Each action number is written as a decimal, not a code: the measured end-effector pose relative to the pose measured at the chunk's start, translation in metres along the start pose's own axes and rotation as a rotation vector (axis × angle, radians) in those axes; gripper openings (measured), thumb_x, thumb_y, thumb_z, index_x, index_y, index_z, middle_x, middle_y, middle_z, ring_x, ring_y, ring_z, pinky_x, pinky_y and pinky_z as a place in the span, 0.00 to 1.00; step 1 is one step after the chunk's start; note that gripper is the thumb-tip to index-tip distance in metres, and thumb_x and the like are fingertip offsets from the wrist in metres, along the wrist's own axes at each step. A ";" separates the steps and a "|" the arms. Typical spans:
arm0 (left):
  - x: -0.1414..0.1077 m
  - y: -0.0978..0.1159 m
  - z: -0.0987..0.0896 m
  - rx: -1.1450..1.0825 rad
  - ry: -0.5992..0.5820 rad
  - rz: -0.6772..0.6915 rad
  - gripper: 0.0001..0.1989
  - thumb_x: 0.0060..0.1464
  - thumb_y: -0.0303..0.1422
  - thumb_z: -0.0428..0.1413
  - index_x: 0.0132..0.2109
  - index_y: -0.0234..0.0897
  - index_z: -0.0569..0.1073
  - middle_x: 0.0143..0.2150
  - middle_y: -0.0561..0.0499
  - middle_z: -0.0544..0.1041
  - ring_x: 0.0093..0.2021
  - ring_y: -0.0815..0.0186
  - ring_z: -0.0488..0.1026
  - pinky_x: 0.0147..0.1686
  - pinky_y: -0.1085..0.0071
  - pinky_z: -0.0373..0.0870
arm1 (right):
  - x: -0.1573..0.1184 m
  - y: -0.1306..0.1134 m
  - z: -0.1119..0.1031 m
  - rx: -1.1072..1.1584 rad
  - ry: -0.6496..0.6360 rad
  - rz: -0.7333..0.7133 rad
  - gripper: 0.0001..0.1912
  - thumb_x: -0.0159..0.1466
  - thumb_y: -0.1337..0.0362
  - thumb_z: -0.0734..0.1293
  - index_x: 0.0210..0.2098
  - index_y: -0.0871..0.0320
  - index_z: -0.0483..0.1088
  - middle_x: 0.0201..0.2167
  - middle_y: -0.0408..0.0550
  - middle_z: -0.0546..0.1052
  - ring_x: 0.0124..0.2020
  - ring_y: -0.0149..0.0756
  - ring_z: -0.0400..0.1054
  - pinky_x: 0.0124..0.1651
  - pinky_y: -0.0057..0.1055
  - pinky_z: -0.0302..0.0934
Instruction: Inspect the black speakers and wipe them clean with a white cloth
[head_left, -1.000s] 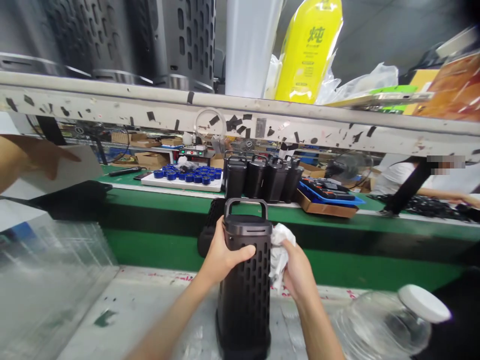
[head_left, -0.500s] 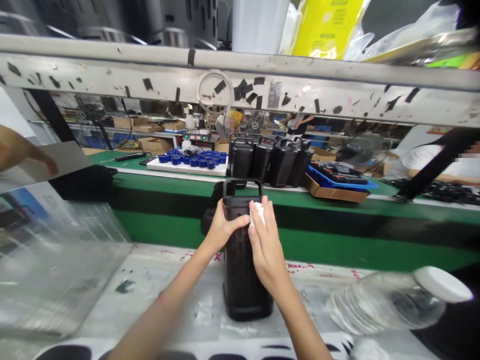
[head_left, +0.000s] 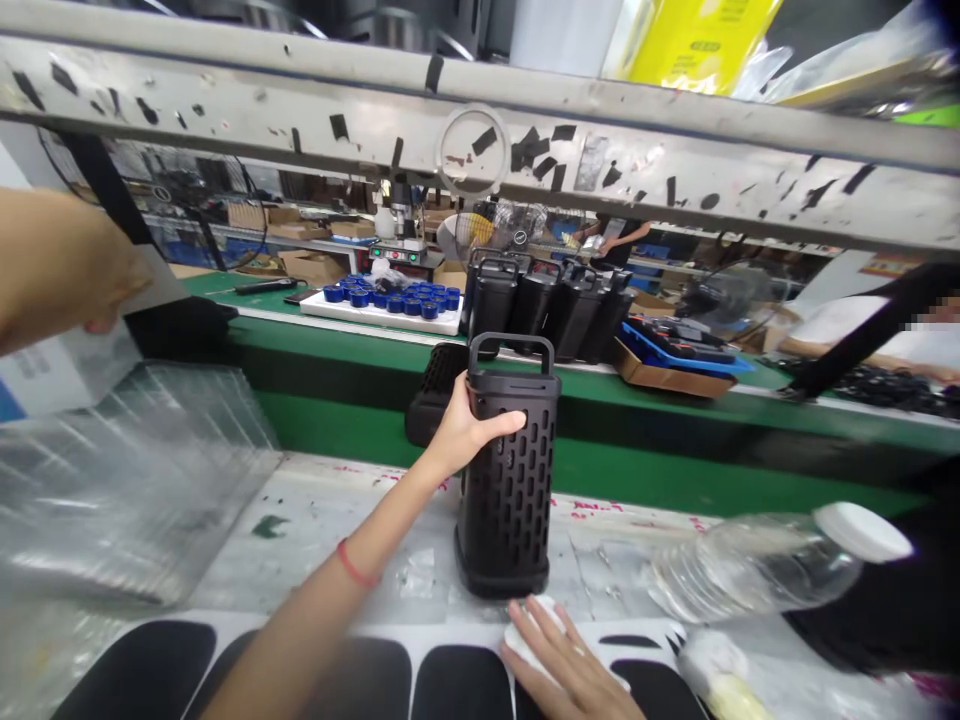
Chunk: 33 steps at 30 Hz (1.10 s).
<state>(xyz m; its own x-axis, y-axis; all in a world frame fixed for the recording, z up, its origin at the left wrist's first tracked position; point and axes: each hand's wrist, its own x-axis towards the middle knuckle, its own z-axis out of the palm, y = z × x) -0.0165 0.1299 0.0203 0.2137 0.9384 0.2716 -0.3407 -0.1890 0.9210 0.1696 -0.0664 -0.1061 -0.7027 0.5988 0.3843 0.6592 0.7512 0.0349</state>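
Observation:
A black slotted housing with a top carry handle (head_left: pixel 517 480) stands upright on the white bench. My left hand (head_left: pixel 474 430) grips its upper left side, thumb across the slotted front and the other fingers hidden behind. Down at the housing's base, my right hand (head_left: pixel 562 655) lies over a folded white cloth (head_left: pixel 536 632), which shows beneath and between its fingers. Under that hand spreads a white sheet with black rounded patches (head_left: pixel 461 680). A second black slotted piece (head_left: pixel 431 405) sits behind the housing, partly covered by my left hand.
A clear bottle with a white cap (head_left: pixel 772 565) lies at right. Clear plastic trays (head_left: pixel 127 480) stand at left, beneath another person's hand (head_left: pixel 75 265). Beyond are blue round parts (head_left: pixel 390 300), several black housings (head_left: pixel 540 305) and a blue tray (head_left: pixel 690 345). A shelf beam (head_left: pixel 300 125) crosses above.
My right hand has moved from the housing's upper right side down to its base with the cloth. The housing has turned, showing its slotted face. The other person's hand comes further in at left.

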 end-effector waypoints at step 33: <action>-0.032 0.016 0.007 -0.021 -0.608 0.237 0.55 0.34 0.33 0.72 0.68 0.37 0.55 0.66 0.40 0.64 0.67 0.44 0.61 0.68 0.52 0.54 | 0.169 0.079 -0.165 0.603 0.608 0.906 0.30 0.68 0.38 0.55 0.41 0.56 0.75 0.29 0.48 0.77 0.30 0.41 0.70 0.33 0.32 0.62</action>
<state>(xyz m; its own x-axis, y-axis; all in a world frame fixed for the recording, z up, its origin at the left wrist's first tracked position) -0.0223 0.0945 0.0278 0.6080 0.5400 0.5820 -0.4588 -0.3592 0.8127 0.1474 0.0483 0.1142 0.2843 0.8623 0.4191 0.5005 0.2393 -0.8320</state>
